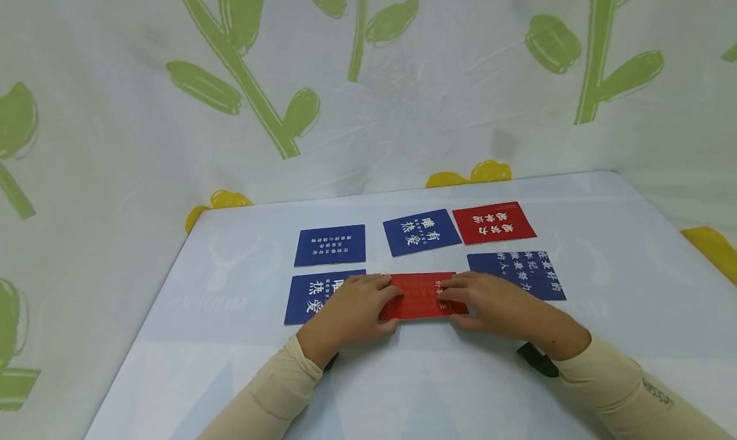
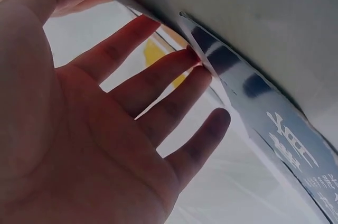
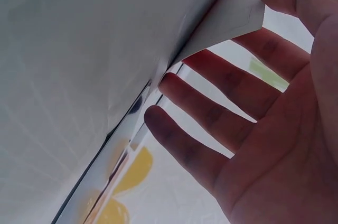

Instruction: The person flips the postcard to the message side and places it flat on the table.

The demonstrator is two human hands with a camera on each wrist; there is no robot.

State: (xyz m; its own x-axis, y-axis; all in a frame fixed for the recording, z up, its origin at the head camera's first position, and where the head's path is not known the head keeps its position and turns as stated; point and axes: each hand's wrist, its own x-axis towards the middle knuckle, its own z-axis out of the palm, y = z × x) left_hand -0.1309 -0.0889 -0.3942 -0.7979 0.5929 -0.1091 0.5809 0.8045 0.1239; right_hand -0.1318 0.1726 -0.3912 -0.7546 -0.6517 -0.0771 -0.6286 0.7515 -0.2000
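Note:
In the head view a red card (image 1: 419,294) with light characters lies between the two hands at the table's middle. My left hand (image 1: 352,307) grips its left end, fingers on top and thumb at the near edge. The right hand (image 1: 499,304) pinches the other end; in the right wrist view its thumb lies against the card's pale underside (image 3: 232,18), with fingers on the far side. Under the left hand, partly covered, is a blue card (image 1: 302,294) with white characters. Another blue card (image 1: 538,279) sits just beyond the right hand.
Along the back lie a blue card (image 1: 330,245), a tilted blue card (image 1: 411,243) and a second red card (image 1: 521,226). The pale tabletop (image 1: 426,389) meets a white curtain (image 1: 403,120) printed with green plants. A dark strap (image 1: 538,361) shows under the right wrist.

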